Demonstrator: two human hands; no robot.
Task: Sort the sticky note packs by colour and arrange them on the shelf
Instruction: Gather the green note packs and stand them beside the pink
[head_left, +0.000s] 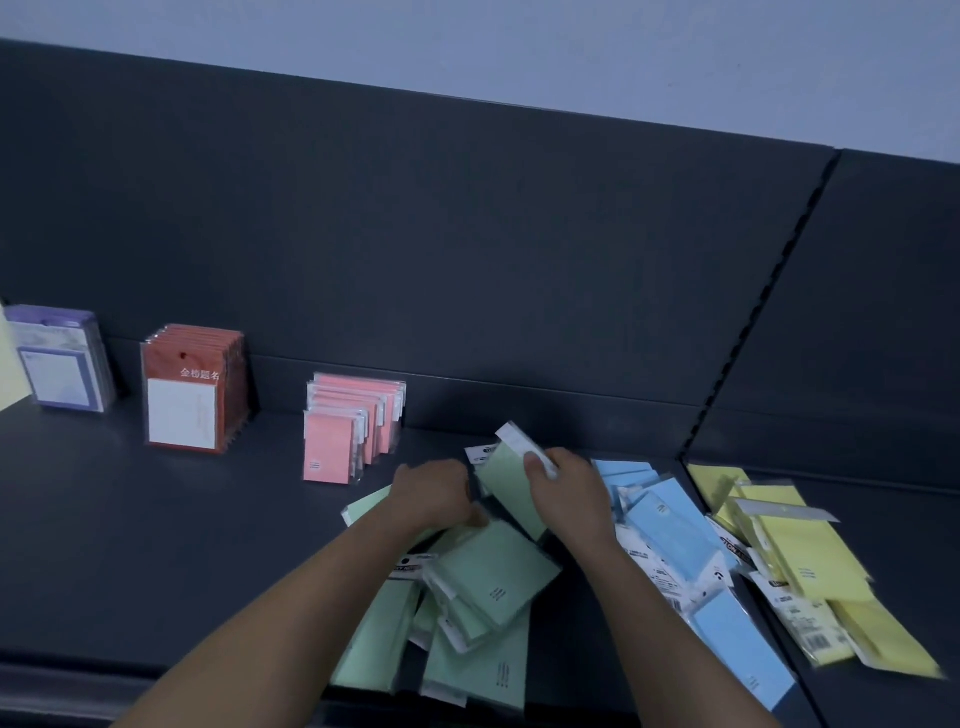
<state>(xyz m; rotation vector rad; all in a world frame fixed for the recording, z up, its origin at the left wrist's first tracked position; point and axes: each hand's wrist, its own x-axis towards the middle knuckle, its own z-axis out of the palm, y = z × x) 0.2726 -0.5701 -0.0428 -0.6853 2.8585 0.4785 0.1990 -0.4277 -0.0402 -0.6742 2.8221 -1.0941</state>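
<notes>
My right hand (566, 486) grips a green sticky note pack (511, 483) by its upper edge and holds it tilted above the shelf. My left hand (434, 491) reaches into the loose heap of green packs (483, 577), fingers curled on one of them. Blue packs (675, 540) lie scattered to the right of my right hand. Yellow packs (789, 545) lie further right, past the shelf divider. Pink packs (353, 426) stand in a row near the back wall, left of my hands.
Red packs (192, 389) stand upright further left, with purple packs (62, 358) at the far left. The dark shelf (156, 519) has a back panel and a front edge along the bottom left. A notched upright (753, 322) separates the right bay.
</notes>
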